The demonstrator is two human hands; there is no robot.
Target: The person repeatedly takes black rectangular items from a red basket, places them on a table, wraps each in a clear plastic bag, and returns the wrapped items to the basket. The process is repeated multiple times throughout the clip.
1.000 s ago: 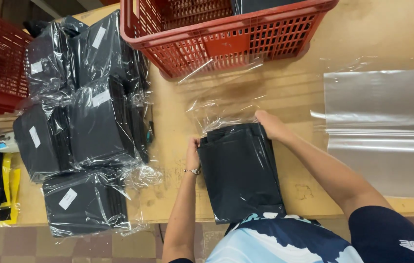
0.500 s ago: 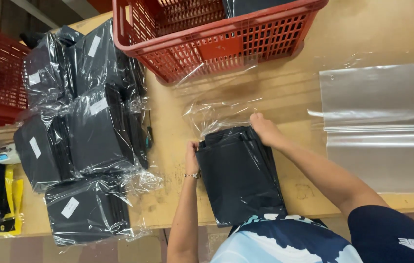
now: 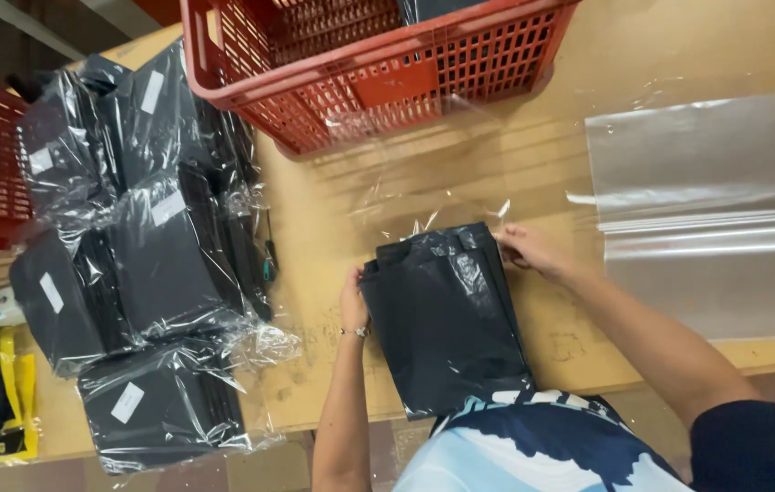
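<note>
Gripping the folded black garment (image 3: 446, 319) at its two far corners, both hands work on the near edge of the bench (image 3: 533, 137). Left hand (image 3: 354, 305): fingers curled closed on the garment's left corner, thumb side against the fabric. Right hand (image 3: 526, 250): fingers pinched shut at the right corner, where the garment meets the mouth of a clear plastic bag (image 3: 424, 196) lying flat beyond it toward the far edge. Garment is partly inside the film; crinkled plastic shows over its upper half, so the two-corner hold likely keeps the fold square while the film goes over it. Its near end overhangs the bench edge against the person's patterned shirt (image 3: 533, 446).

Stack of flat clear bags (image 3: 706, 210) lies at the right side of the bench, within reach of the right hand. Pile of bagged black garments (image 3: 141, 273) sits at the left side. Red plastic basket (image 3: 378, 64) stands at the far edge.
</note>
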